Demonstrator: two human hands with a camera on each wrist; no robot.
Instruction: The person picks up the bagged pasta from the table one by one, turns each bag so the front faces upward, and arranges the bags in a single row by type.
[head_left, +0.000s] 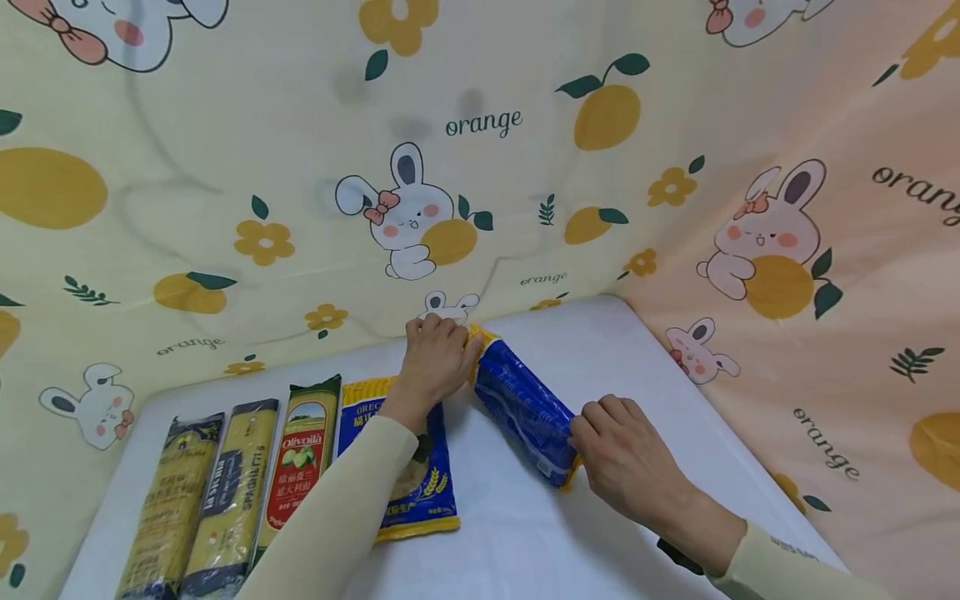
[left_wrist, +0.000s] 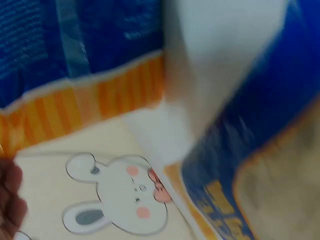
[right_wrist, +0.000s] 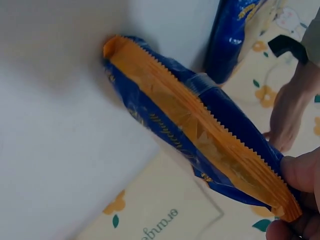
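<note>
Both hands hold a blue pasta bag [head_left: 525,408] with yellow end strips, tilted over the white table. My left hand [head_left: 437,360] grips its far end at the yellow strip [left_wrist: 90,102]. At the near end, my right hand [head_left: 630,454] pinches one corner; the thumb [right_wrist: 304,170] presses on the toothed yellow edge in the right wrist view. The bag's printed back faces up in the head view. Under the left forearm lies a second blue and yellow pasta bag [head_left: 427,508], partly hidden by the sleeve.
Left on the white table [head_left: 480,567] lie a red and green Olivoilà pasta pack [head_left: 302,442], a spaghetti pack [head_left: 234,492] and another yellowish pasta pack [head_left: 171,508], side by side. A rabbit-and-orange patterned cloth [head_left: 300,150] rises behind the table and along its right edge.
</note>
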